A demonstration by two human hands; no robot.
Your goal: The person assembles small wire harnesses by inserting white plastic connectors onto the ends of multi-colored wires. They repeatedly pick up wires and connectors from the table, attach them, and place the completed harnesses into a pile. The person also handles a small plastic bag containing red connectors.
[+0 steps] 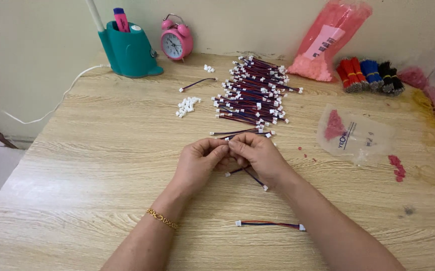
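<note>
Wire pinched between left hand and right hand, fingertips closed together on its end; best kept low over the table, grip close to the connector.

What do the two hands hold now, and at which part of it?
Both hands, left and right, pinch a thin red-and-blue wire at its upper end between the fingertips; its connector end hangs free below.

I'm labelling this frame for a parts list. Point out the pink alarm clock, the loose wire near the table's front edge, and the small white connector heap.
pink alarm clock [172, 44], head view, dial.
loose wire [270, 224], head view, mid-length.
white connector heap [187, 106], head view, centre.
</note>
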